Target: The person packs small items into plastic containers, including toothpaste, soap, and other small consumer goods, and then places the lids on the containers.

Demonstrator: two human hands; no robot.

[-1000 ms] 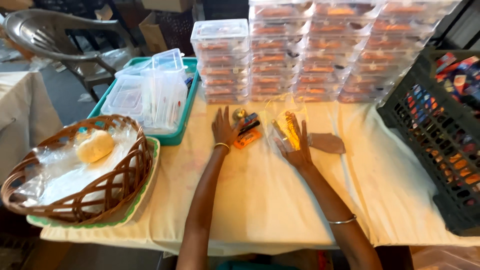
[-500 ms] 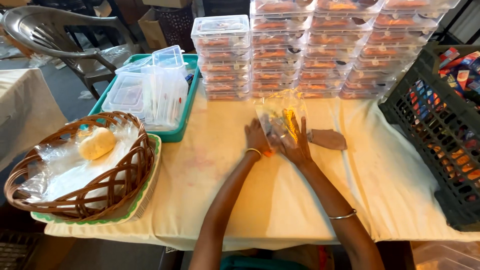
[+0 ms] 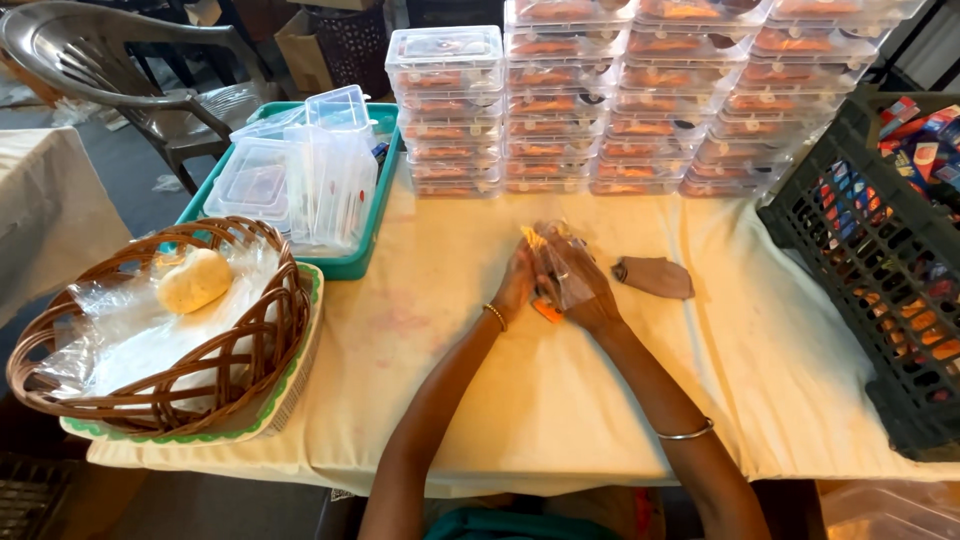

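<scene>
A second ago the hands lay apart on the cloth-covered table (image 3: 480, 400); now the left hand (image 3: 517, 285) and right hand (image 3: 580, 285) are pressed together mid-table around a clear plastic bag (image 3: 553, 262) of orange snacks. The bagging work looks well underway, with the stacked clear food boxes (image 3: 620, 100) just beyond.

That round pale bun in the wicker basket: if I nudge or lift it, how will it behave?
The bun looks rounded, so it may roll on the smooth clear plastic liner. It seems soft and light, so it could dent under a firm grip. The wicker basket walls should keep it in.
</scene>
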